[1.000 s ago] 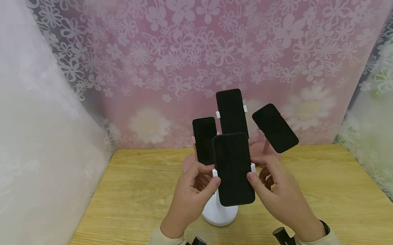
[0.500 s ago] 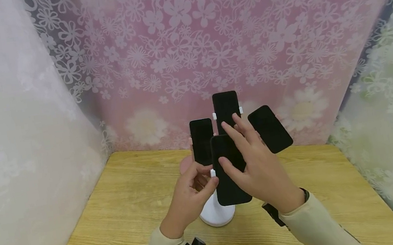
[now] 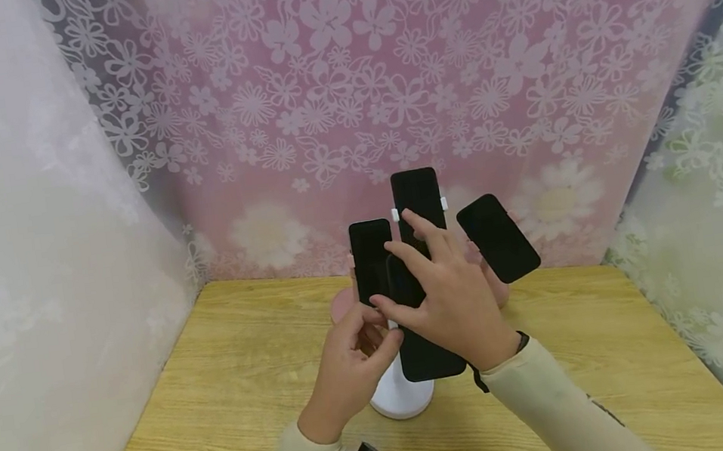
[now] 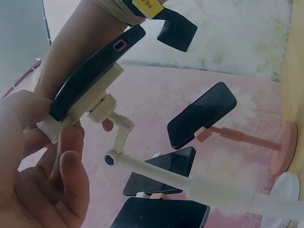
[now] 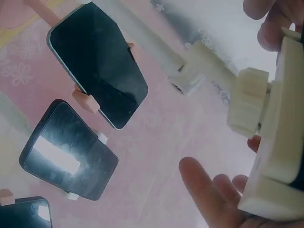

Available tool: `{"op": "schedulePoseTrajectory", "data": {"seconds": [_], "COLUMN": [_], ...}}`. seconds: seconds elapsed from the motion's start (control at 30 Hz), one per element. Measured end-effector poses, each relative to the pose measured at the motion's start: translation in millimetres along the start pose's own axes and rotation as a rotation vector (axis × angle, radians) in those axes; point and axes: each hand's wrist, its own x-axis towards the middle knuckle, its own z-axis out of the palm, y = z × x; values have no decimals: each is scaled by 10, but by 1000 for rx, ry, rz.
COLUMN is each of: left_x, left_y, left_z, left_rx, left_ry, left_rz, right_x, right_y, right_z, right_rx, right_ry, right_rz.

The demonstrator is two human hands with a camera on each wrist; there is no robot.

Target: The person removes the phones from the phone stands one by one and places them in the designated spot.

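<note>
A black smartphone (image 3: 430,360) stands in the white clamp of a phone stand, its round white base (image 3: 401,397) on the table. My left hand (image 3: 344,369) pinches the clamp's left end; the left wrist view shows that white clamp end (image 4: 49,128) between thumb and fingers. Spread across the front of the phone is my right hand (image 3: 456,293), its thumb reaching close to my left fingers and hiding much of the screen. Behind the phone, a white knob (image 4: 102,108) joins the clamp to the jointed stand arm (image 4: 147,168).
Three more phones stand behind: one left (image 3: 368,255), one in the middle (image 3: 417,188) in white clips, one tilted at right (image 3: 499,239). A pink stand base (image 4: 285,149) shows in the left wrist view. Flowered cloth (image 3: 330,92) backs the wooden table (image 3: 238,379).
My right hand has left the clamp's right end and swung leftward across the phone's front, its fingers spreading. My left hand keeps its pinch on the left end.
</note>
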Motion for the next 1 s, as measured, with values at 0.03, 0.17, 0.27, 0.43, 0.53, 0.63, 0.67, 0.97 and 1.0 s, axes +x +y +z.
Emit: {"op": "schedulePoseTrajectory", "data": {"seconds": [0.03,0.17,0.27,0.43,0.53,0.63,0.67,0.97,1.0], "left_x": [-3,-9,2,36,35,28,31,100,105], "left_y": [-23,-70,-28,147,53,-52,-60,121,159], "left_z": [7,25,27,21,43,58,59,48,43], "left_rx": [-1,-8,-7,-28,-43,-28,-19,-13,-15], "left_ry": [5,21,24,22,24,32,32,42,43], "left_rz": [18,56,63,80,90,86,82,82,82], "right_x": [-8,-24,-39,-72,-80,-77,-78,-68,-67], "right_y": [8,21,20,18,15,11,11,13,13], "right_z": [11,43,53,51,59,72,76,84,85], "right_rx": [5,36,59,51,61,70,72,54,47], "right_ry": [12,40,42,41,63,81,84,69,66], "right_rz": [-3,6,47,100,101,99,100,123,126]}}
